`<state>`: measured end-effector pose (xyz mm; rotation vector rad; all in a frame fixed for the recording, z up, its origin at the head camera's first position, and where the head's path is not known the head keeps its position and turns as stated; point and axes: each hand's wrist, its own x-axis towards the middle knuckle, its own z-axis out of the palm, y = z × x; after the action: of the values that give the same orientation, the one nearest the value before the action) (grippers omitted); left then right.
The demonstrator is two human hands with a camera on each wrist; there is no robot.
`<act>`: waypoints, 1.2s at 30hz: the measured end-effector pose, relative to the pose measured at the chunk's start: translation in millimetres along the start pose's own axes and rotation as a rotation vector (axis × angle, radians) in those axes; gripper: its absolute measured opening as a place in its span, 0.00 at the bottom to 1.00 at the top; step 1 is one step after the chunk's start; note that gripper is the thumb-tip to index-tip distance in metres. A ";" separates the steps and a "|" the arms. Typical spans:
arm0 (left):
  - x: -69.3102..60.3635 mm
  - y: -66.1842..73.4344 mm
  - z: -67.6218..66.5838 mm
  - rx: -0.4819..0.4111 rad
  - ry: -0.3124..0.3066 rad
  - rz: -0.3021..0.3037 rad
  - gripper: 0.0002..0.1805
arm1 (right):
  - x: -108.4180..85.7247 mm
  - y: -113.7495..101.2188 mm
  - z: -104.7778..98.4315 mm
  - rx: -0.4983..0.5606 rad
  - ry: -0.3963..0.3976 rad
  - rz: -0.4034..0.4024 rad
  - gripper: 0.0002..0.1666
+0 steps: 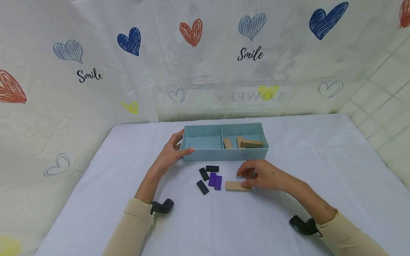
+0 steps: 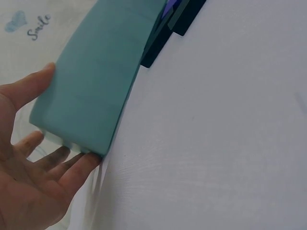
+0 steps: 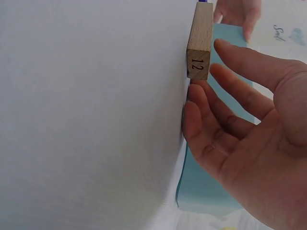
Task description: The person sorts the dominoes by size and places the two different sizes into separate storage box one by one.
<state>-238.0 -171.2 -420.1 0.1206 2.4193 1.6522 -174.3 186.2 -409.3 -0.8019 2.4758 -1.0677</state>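
Observation:
A light blue two-part box (image 1: 205, 155) stands on the table; my left hand (image 1: 168, 154) grips its left end, thumb on the near wall and fingers around the side. In the left wrist view the left hand (image 2: 43, 177) is at the end of the box (image 2: 91, 81). My right hand (image 1: 264, 174) is at the right end of a wooden block (image 1: 235, 186) lying in front of the box. In the right wrist view the block (image 3: 201, 33), marked 12, stands beside the thumb and fingertips of the right hand (image 3: 240, 110), which are parted and not closed round it.
Several black blocks (image 1: 202, 187) and two purple blocks (image 1: 217, 182) lie left of the wooden block. Several wooden blocks (image 1: 252, 143) are in the box's right compartment. A hanging sheet (image 1: 211, 71) with printed hearts is behind the white-covered table (image 1: 192, 227).

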 end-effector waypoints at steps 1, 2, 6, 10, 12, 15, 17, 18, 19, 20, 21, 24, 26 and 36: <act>-0.1 0.0 0.0 -0.001 0.001 0.001 0.53 | 0.0 0.1 0.2 0.000 -0.005 0.001 0.17; -0.2 0.1 0.1 -0.002 0.001 0.001 0.53 | 0.0 0.1 0.4 0.002 -0.010 0.001 0.17; -0.5 0.3 0.1 -0.002 0.004 0.001 0.52 | 0.3 0.8 1.3 0.001 -0.020 -0.004 0.18; -0.5 1.4 0.5 0.003 0.007 0.003 0.52 | 0.8 0.0 1.5 -0.008 -0.033 -0.012 0.19; -0.2 2.3 0.8 0.003 0.011 0.002 0.52 | 1.3 -0.7 1.5 -0.014 -0.039 -0.011 0.20; 0.0 3.7 1.2 0.003 0.018 -0.001 0.52 | 1.9 -2.2 1.2 -0.021 -0.048 -0.005 0.20; 0.5 4.2 1.1 0.004 0.019 -0.001 0.52 | 2.3 -3.1 1.2 -0.027 -0.054 -0.002 0.20; 0.6 4.4 1.2 0.003 0.020 -0.002 0.52 | 2.6 -3.7 1.3 -0.031 -0.058 -0.001 0.20; 0.8 4.5 1.2 0.003 0.022 -0.003 0.52 | 2.8 -4.2 1.3 -0.037 -0.062 0.000 0.20; 1.0 4.6 1.2 0.001 0.024 -0.006 0.52 | 3.1 -4.8 1.3 -0.042 -0.065 -0.002 0.20; 1.2 4.6 1.2 0.000 0.026 -0.008 0.52 | 3.5 -5.3 1.3 -0.050 -0.069 -0.005 0.19; 1.5 4.8 1.2 -0.013 0.025 -0.008 0.51 | 4.0 -6.6 1.1 -0.063 -0.077 -0.014 0.17; 1.6 5.0 1.6 -0.023 0.019 -0.007 0.51 | 3.7 -7.1 0.8 -0.067 -0.080 -0.018 0.16; -0.9 4.1 1.8 -0.043 0.013 -0.011 0.50 | 3.0 -5.2 1.5 -0.085 -0.064 -0.056 0.11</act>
<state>-236.9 -168.2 -416.8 0.0906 2.3873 1.7048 -174.0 180.6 -406.7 -0.9215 2.4721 -0.9453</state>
